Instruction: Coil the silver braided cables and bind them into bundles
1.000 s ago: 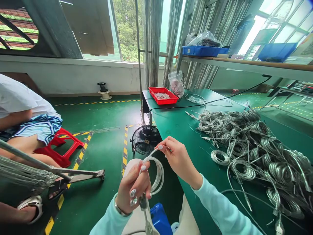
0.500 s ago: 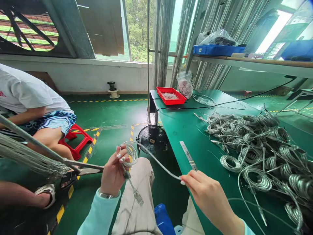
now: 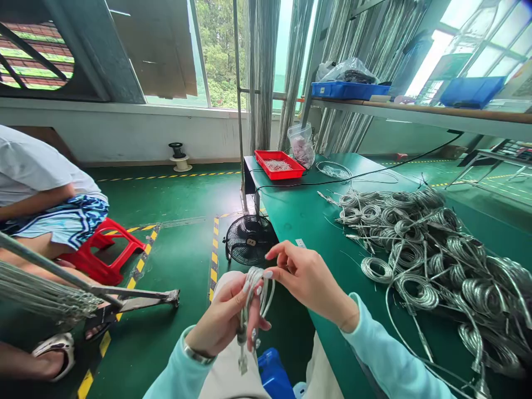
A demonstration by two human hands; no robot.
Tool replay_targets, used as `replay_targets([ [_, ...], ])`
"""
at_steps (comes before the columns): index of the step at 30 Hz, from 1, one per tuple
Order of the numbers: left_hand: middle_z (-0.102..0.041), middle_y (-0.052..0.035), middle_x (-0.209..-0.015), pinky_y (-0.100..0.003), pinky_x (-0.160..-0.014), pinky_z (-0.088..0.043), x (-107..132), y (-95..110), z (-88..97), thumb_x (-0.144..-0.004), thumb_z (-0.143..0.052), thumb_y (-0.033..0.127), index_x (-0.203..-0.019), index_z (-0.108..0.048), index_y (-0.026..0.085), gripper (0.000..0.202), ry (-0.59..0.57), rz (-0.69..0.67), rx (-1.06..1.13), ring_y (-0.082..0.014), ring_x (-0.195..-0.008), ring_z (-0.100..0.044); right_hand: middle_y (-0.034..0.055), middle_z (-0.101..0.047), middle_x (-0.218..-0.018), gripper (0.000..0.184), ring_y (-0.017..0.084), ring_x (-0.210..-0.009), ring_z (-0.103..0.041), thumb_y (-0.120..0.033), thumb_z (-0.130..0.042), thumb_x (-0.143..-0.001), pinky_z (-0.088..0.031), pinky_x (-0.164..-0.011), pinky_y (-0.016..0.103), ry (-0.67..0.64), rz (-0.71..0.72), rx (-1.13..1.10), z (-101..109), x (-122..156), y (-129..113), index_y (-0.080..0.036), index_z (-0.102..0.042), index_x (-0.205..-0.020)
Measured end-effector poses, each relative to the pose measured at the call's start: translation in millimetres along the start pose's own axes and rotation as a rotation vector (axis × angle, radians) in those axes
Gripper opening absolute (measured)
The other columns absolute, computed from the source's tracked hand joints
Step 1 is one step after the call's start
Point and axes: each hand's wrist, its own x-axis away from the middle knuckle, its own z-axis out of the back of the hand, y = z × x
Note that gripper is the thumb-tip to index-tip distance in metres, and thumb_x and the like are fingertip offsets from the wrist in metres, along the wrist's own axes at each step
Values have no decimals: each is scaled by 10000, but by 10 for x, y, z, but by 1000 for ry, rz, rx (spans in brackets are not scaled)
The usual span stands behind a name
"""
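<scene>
Above my lap, my left hand (image 3: 224, 316) is closed around a small coil of clear-jacketed USB cable (image 3: 269, 296). The loops pass over and between its fingers. Below them hangs the cable's USB plug (image 3: 243, 363), pointing down. My right hand (image 3: 310, 280) is at the top of the coil, thumb tip against or just beside the loops. Its index finger is apart from the thumb, and the other fingers are curled. To the right, many similar coiled cables (image 3: 405, 257) lie heaped on the green table (image 3: 303, 208).
A red tray (image 3: 279, 174) and a plastic bag (image 3: 301, 147) stand at the table's far end. Under the shelf (image 3: 415, 111) runs a black cord. A floor fan (image 3: 250, 241) is beside the table. At left, a person (image 3: 45, 172) sits on a red stool (image 3: 112, 252) near a metal rack leg.
My right hand has come left and up to the coil, and the stretched cable length is now in loops. My left hand has moved right. The view has turned slightly right.
</scene>
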Motion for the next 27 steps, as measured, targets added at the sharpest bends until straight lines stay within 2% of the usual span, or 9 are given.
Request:
replay_targets([
  [5,-506,60,-380,-188,-495,-539,-45,4,29,-896,-571,325,-847,-608,135,200,-10,-39,176,-43,-298,-445,-23,-616,-676,293,108,-598,-509,-422,-565,-896,-292,-534,224,93,16,76,-38,-74,75,-184,-537,-727],
  [10,-568,19,-434,-230,-552,-560,-59,31,47,-895,-570,314,-825,-611,128,203,32,-3,82,-74,-349,-518,-24,-613,-665,337,94,-536,-485,-479,-514,-911,-276,-506,227,204,34,80,17,-63,85,-182,-520,-752],
  [12,-550,22,-431,-232,-553,-559,-62,18,38,-898,-562,309,-832,-622,129,200,-27,-8,95,-70,-347,-499,-26,-613,-665,342,94,-538,-483,-490,-523,-902,-277,-511,228,195,36,89,34,-74,99,-183,-521,-750],
  [15,-391,75,-384,-186,-492,-525,-73,7,-1,-922,-514,294,-841,-644,122,230,-116,-71,228,-33,-304,-350,-27,-615,-673,327,103,-564,-495,-474,-553,-889,-285,-521,228,130,-16,82,5,-90,152,-186,-524,-737],
  [18,-322,99,-420,-169,-475,-508,-76,58,-8,-929,-495,228,-837,-632,96,211,-93,-99,352,-18,-311,-280,-16,-605,-696,255,121,-625,-532,-414,-547,-907,-333,-549,224,45,-93,1,-74,-54,235,-189,-537,-788],
  [20,-387,97,-459,-173,-499,-518,-68,142,45,-899,-526,143,-837,-598,96,106,-5,-158,465,-16,-326,-341,-13,-599,-726,154,131,-653,-556,-343,-549,-908,-379,-564,226,2,-164,-70,-128,34,296,-191,-529,-899],
  [22,-504,74,-538,-158,-498,-510,-58,259,143,-906,-480,92,-859,-560,117,97,190,-252,597,-28,-371,-461,8,-622,-821,131,138,-683,-583,-264,-549,-893,-431,-586,235,-22,-248,-113,-168,178,359,-191,-499,-989],
  [25,-638,25,-716,-141,-503,-505,-46,438,317,-981,-269,108,-917,-543,147,283,571,-436,707,-44,-496,-604,50,-647,-951,195,164,-743,-620,-151,-497,-877,-494,-661,286,-54,-353,-23,-195,462,453,-192,-498,-1067],
  [27,-646,26,-736,-145,-565,-529,-40,519,416,-997,-182,113,-893,-552,152,387,730,-570,704,-36,-521,-621,55,-660,-912,175,191,-765,-634,-127,-442,-889,-511,-678,319,-117,-391,74,-204,654,506,-191,-548,-1012],
])
